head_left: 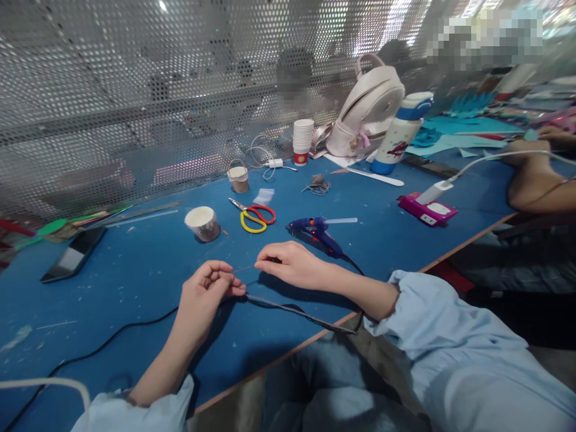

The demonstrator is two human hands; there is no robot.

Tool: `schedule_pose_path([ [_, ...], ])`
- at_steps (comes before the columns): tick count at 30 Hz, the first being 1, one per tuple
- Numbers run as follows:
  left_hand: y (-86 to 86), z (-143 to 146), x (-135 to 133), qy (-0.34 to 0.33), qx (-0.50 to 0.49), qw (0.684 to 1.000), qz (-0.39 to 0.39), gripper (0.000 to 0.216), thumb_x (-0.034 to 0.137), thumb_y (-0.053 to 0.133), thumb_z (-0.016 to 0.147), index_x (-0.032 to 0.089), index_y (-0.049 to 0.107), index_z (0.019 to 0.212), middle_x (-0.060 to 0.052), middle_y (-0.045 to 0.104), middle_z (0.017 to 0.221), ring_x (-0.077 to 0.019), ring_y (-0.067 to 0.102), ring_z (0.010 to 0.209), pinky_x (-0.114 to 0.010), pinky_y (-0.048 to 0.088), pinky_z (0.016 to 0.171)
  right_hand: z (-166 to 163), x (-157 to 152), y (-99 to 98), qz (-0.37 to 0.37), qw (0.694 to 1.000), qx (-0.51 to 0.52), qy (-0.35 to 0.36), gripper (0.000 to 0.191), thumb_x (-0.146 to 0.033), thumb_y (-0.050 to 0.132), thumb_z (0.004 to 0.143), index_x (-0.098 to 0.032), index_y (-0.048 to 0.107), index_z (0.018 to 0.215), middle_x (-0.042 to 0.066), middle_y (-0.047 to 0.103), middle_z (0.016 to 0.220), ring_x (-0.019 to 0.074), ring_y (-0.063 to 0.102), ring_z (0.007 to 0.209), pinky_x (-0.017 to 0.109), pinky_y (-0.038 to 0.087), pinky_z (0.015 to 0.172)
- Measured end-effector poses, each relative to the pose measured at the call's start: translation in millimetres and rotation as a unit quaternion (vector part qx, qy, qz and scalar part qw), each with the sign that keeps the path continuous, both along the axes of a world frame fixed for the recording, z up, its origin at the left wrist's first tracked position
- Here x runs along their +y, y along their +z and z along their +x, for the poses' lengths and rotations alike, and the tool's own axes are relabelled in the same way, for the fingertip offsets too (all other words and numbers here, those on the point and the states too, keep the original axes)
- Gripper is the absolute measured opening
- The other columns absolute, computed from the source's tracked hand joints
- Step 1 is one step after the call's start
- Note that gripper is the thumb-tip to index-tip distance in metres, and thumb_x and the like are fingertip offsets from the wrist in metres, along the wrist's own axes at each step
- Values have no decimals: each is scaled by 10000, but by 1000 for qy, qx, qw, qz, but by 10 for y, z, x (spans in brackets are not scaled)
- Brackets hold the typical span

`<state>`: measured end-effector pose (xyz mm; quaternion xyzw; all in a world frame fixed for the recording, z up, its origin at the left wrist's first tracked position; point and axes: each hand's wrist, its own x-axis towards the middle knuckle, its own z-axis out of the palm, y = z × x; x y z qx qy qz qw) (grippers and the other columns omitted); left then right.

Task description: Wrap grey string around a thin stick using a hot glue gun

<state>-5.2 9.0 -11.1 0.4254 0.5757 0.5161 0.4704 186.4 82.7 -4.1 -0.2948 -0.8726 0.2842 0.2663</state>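
My left hand (208, 294) is closed in a pinch above the table's front part. A thin brownish strand (244, 268) runs from its fingertips to my right hand (288, 264), whose fingers are pinched on the other end. Whether it is thread or fine wire is too small to tell. Below, grey cord-like strands (292, 309) stretch from beside my left fingers to the table edge. A blue glue gun (321, 233) with a clear glue stick lies behind my right hand. Scissors (254, 217) with red and yellow handles rest farther back.
A white-topped cup (202, 224) and a small handled basket (238, 178) stand beyond my hands. Stacked paper cups (302, 142), a backpack (369, 111) and a bottle (401, 133) line the back. A pink power strip (427, 210) and another person's arm (533, 180) are right; a phone (74, 255) lies left.
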Motion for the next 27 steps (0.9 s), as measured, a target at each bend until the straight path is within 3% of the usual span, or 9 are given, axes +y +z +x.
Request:
schedule_pose_path([
  [18, 11, 42, 9, 13, 8, 1000, 16, 233, 335, 725, 665, 160, 607, 764, -16, 677, 659, -178, 683, 619, -321, 551, 680, -56, -43, 74, -145, 989, 23, -22, 189, -253, 528, 857, -130, 629, 757, -17, 571, 650, 86, 473, 607, 204, 356, 583],
  [22, 19, 49, 17, 27, 20, 999, 17, 241, 338, 726, 659, 156, 618, 774, -27, 687, 682, -181, 687, 645, -317, 544, 701, -72, -47, 90, -231, 972, 33, -15, 192, -262, 530, 850, -134, 591, 721, -39, 530, 580, 68, 449, 534, 192, 354, 531],
  [27, 24, 68, 37, 54, 41, 997, 25, 209, 323, 722, 663, 160, 637, 763, -27, 684, 689, -179, 682, 674, -303, 532, 718, -113, -56, 60, -401, 913, 79, 1, 198, -265, 507, 858, -147, 530, 700, -70, 469, 519, 40, 389, 408, 165, 315, 409],
])
